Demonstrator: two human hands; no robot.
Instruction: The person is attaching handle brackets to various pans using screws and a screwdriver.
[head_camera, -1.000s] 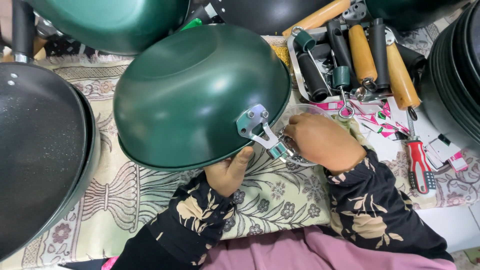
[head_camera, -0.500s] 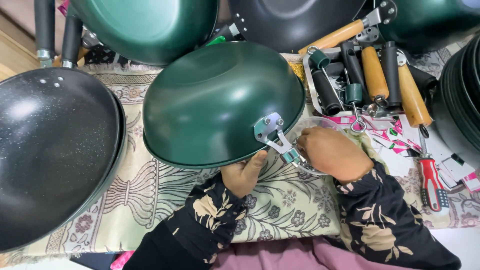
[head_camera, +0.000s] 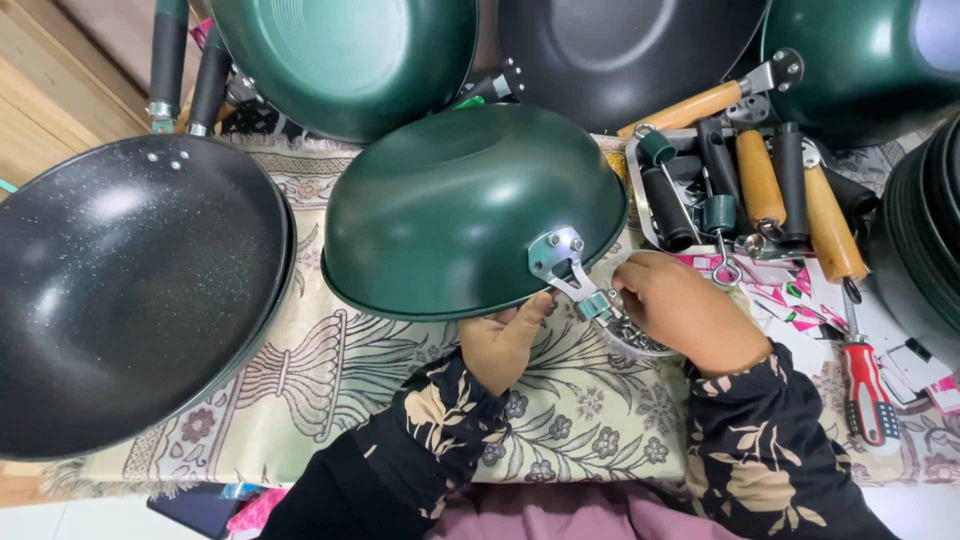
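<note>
Head view: an upturned green wok (head_camera: 470, 205) rests tilted on a patterned cloth (head_camera: 330, 385). The left hand (head_camera: 500, 340) grips the wok's near rim from beneath, fingers curled under it. The right hand (head_camera: 685, 310) is closed, pinching at the metal handle bracket (head_camera: 565, 265) riveted to the wok. Wooden and black handles (head_camera: 760, 185) lie in a tray beyond; a red screwdriver (head_camera: 868, 385) lies to the right.

Pink-and-white printed packets (head_camera: 800, 300) beside the red screwdriver (head_camera: 868, 385)
</note>
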